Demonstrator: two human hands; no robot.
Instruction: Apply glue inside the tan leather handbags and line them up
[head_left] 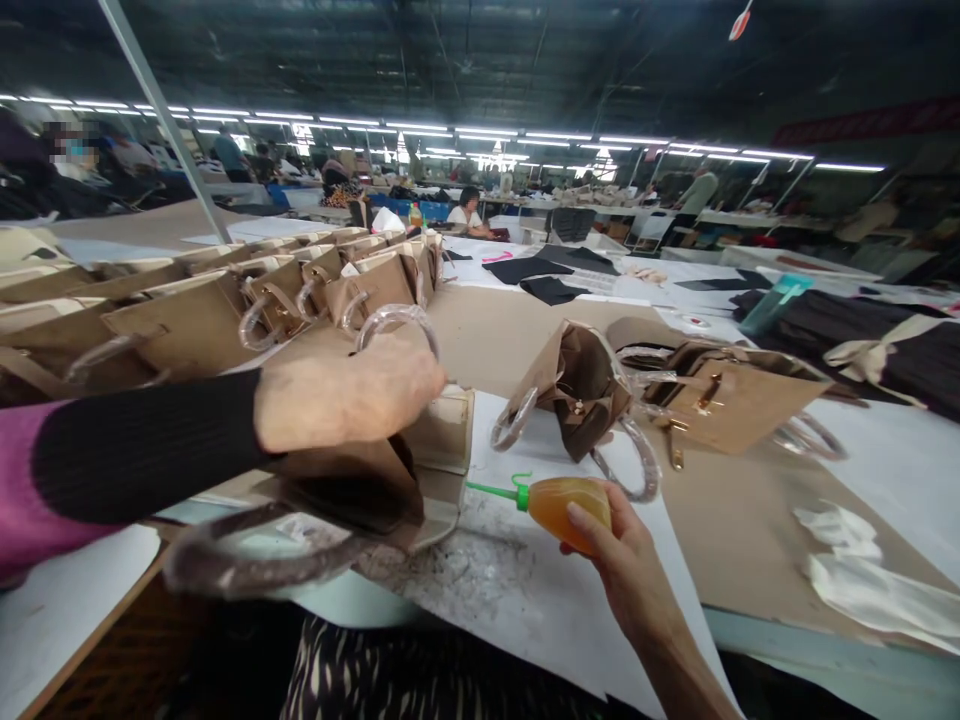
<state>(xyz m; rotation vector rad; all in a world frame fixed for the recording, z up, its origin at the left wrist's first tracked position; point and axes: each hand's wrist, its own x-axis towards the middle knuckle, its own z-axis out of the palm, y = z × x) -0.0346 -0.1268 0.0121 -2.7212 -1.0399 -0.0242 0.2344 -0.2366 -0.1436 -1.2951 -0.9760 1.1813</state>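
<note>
My right hand point(611, 535) is wrapped around a squeeze bottle point(566, 500) of amber liquid. The bottle's long green nozzle points left, its tip close to the edge of a tan handbag point(352, 490). My left hand point(349, 392) is closed on the top of this bag, which lies on its side with the dark opening towards me; the fingertips are partly hidden. One plastic-wrapped handle point(247, 550) curves out at the near side, and another point(397, 318) rises behind my hand. A cream flap point(442, 450) stands out at the bag's right side.
Several tan handbags point(180, 315) stand in rows at the left. Two more, an upright bag point(577, 385) and a tilted bag point(742, 390), are at the right. White cloth point(862, 570) lies at the right edge. Black pieces point(551, 275) lie farther back. A metal pole point(165, 120) rises at the left.
</note>
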